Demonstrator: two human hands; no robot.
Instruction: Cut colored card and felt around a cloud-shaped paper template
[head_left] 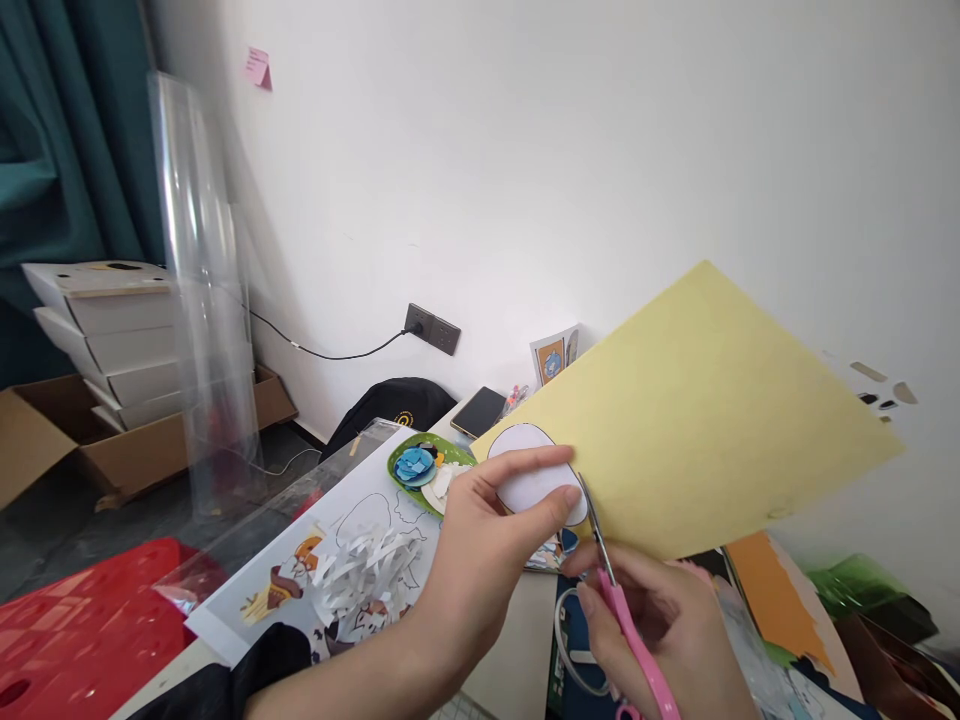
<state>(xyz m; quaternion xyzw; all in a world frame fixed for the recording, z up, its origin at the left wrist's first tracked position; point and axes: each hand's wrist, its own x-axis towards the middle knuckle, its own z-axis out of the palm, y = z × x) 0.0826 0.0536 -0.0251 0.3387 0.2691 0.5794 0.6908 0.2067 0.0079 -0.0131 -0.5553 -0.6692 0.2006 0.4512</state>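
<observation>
A white oval paper piece (525,468) with a dark outline lies against a large yellow sheet (697,420), both held up over the table. My left hand (495,530) pinches the oval and the sheet between thumb and fingers. Pink-handled scissors (626,625) are gripped in my right hand (660,620), just below and to the right of the left. Their blades point up at the oval's right edge, against the yellow sheet. Beyond my left wrist, a green tray (397,462) holds blue and white cut pieces.
White paper strips (371,580) lie on a printed sheet (240,600) at left. A phone (480,412) rests near the wall. A red stool (90,620) stands at lower left, clear rolled film (202,300) behind it. Orange paper (780,600) is at right.
</observation>
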